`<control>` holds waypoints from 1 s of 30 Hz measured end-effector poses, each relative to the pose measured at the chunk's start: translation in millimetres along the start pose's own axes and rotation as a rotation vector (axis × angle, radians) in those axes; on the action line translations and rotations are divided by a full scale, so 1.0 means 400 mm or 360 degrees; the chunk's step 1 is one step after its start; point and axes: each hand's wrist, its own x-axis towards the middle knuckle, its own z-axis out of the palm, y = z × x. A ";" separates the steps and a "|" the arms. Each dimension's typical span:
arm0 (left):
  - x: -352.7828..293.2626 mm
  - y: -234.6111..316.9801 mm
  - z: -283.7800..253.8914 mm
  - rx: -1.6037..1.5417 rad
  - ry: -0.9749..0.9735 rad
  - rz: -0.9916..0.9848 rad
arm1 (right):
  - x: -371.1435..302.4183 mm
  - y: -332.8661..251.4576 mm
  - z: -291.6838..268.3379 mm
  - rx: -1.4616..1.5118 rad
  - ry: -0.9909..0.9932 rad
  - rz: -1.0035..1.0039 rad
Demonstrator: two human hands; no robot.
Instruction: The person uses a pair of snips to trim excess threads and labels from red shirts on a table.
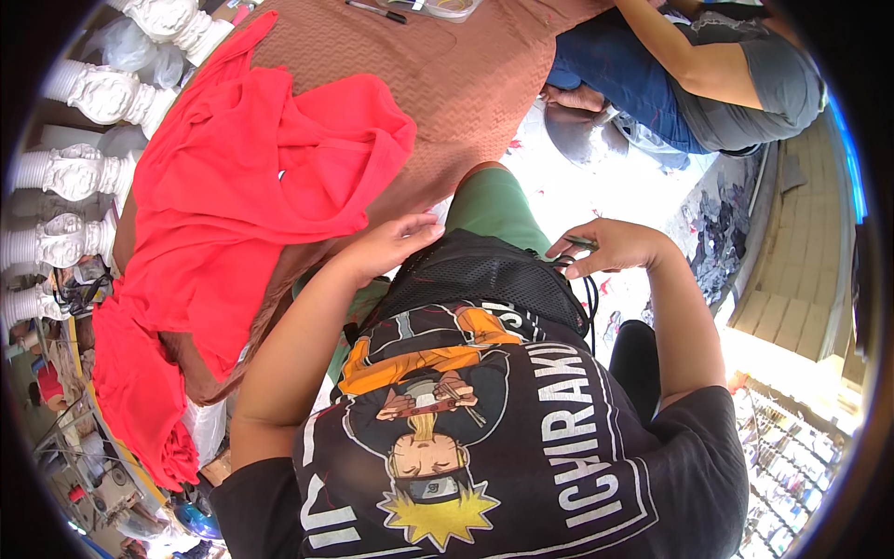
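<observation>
A black mesh pouch [475,272] with dark cords at its right side lies across my lap, over green shorts [501,210]. My left hand [400,244] is at the pouch's upper left edge, fingers stretched out and nothing visible in them. On the other side, my right hand [610,250] pinches a small, slim dark object [583,243] between thumb and fingers, close to the cords. Its exact kind is too small to tell. A bright red garment [279,177] lies in loose folds on the brown-covered table [466,74], to the left of my left hand.
A dark pen [377,12] and a clear container [445,7] lie at the table's far side. White ornate balusters [104,93] line the left. Another person in a grey shirt [778,88] sits at the far right. Dark cloth scraps [722,233] are heaped on the floor.
</observation>
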 end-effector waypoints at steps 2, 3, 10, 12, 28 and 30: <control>0.023 -0.002 0.015 0.0079 0.0010 0.0196 | -0.001 -0.018 -0.007 0.0112 0.0041 0.0099; 0.040 0.003 0.030 0.0115 -0.0004 0.0280 | 0.001 -0.025 -0.010 0.0168 0.0062 0.0151; 0.020 0.028 0.063 0.0305 -0.0073 0.0524 | 0.025 0.030 0.028 0.0120 -0.0107 -0.0040; -0.022 0.014 0.050 0.0468 -0.0036 0.0835 | 0.027 0.039 0.033 0.0030 -0.0090 -0.0172; -0.085 0.061 0.080 0.1077 0.0005 0.1048 | 0.014 -0.023 0.017 0.0059 -0.0057 -0.0216; -0.082 0.060 0.080 0.1073 0.0010 0.1067 | 0.015 -0.021 0.015 0.0048 -0.0055 -0.0218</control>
